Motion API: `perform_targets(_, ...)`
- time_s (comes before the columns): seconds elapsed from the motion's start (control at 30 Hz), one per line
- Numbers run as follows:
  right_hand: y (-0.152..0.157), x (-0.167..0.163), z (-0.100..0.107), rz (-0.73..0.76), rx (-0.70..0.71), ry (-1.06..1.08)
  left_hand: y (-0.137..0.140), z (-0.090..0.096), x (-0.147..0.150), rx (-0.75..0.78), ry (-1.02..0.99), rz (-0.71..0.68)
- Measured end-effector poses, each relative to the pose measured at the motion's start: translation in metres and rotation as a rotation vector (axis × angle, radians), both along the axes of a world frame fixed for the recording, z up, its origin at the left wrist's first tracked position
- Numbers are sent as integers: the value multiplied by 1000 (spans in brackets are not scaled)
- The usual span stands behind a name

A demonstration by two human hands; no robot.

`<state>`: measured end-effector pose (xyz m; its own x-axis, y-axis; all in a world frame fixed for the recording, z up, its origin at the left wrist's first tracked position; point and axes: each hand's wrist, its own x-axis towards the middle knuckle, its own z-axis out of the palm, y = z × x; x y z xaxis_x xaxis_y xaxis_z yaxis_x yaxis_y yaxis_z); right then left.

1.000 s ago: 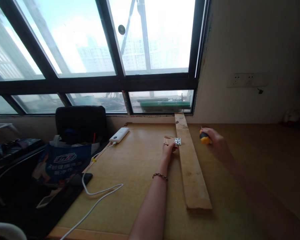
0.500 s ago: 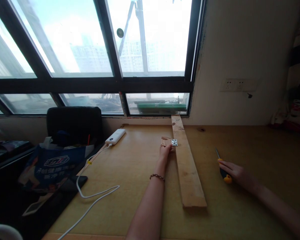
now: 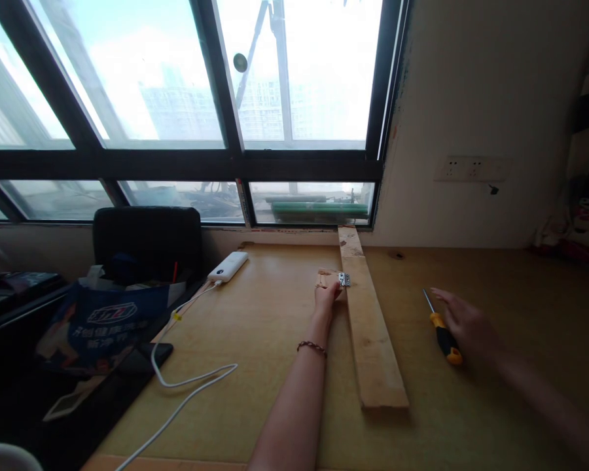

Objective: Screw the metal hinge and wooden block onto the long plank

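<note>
A long wooden board [image 3: 375, 333] lies on the table, running away from me to the window wall. A small silver hinge [image 3: 344, 280] sits at its left edge, near the far end. My left hand [image 3: 326, 294] is closed around a small wood piece [image 3: 328, 272] beside the board, its fingers touching or very near the hinge; part of the piece is hidden by them. To the right of the board lies a screwdriver [image 3: 444, 337] with a yellow and black handle. Over and right of it is my right hand [image 3: 466, 320], slightly blurred, fingers stretched out and holding nothing.
A white power bank [image 3: 228, 267] with a white cable [image 3: 196, 379] lies on the left of the wooden table [image 3: 275, 392]. Left of the table edge are a black chair [image 3: 147, 242] and a blue bag [image 3: 108, 320]. A wall with sockets [image 3: 464, 169] and a window bound the far side.
My right hand has let go of the screwdriver, which now lies on the table, and its fingers have straightened. My left hand keeps its place at the small wood piece.
</note>
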<state>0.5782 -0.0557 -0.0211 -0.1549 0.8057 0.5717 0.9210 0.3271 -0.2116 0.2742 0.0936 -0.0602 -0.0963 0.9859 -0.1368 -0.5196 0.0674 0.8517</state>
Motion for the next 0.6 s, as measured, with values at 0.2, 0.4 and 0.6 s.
perform_targets(0.2, 74, -117, 25, 247, -95, 289, -3, 1, 2, 18, -28, -4)
perform_targets(0.4, 139, -174, 3, 296, -212, 315, -4, 3, 1, 15, -7, -16)
perform_targets(0.6, 153, -177, -6, 265, -208, 281, -2, 0, 1, 34, -25, -27)
